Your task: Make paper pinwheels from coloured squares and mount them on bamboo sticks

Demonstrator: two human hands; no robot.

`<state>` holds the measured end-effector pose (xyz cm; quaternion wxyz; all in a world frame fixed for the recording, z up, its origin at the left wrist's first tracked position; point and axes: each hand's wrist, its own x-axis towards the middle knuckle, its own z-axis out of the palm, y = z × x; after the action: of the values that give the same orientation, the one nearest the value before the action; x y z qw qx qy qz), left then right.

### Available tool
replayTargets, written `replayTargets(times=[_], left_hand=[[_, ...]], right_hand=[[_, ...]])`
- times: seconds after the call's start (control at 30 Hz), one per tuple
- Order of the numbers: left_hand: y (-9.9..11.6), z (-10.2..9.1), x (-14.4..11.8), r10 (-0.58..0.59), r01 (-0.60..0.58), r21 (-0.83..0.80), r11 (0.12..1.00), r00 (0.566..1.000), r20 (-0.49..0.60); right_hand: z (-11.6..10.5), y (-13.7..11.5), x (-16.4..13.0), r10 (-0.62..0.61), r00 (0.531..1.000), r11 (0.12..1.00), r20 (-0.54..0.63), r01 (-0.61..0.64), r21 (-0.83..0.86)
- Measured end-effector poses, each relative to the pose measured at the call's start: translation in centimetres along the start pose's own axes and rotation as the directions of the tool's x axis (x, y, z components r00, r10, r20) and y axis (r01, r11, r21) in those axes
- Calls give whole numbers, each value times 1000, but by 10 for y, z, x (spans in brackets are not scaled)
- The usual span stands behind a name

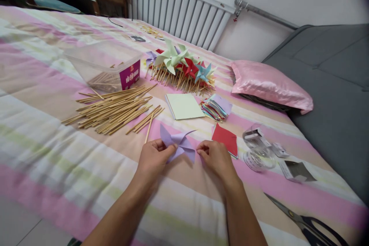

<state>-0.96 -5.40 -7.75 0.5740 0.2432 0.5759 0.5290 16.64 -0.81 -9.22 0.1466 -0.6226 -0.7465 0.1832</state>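
A purple paper pinwheel (178,143) lies low over the striped bedspread (43,123). My left hand (154,157) pinches its left side between thumb and fingers. My right hand (215,155) is just right of the pinwheel with its fingers curled; its fingertips are close to the paper's right edge, and I cannot tell if they touch it. A single wooden stick (149,127) lies just above my left hand. A red paper square (226,138) lies beside my right hand.
Loose wooden sticks (112,109) lie in a pile left of centre, next to a clear plastic box (105,65). Finished pinwheels (181,67) are heaped behind. Green paper (184,105), a coloured paper stack (216,107), tape rolls (256,148), scissors (305,221) and a pink pillow (271,84) lie around.
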Motion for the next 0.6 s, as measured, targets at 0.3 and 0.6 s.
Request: replayTargets(times=[0.3,0.6], left_hand=[[-1,0,-2,-2,2,-12,1000,1000,2],[-2,1,-2,-13,6,66,998,994,111]], right_hand=[[-26,-26,-23,-143,989,681,-48,133,720],[-5,-48,-27,-209,975,717,-76,206,666]])
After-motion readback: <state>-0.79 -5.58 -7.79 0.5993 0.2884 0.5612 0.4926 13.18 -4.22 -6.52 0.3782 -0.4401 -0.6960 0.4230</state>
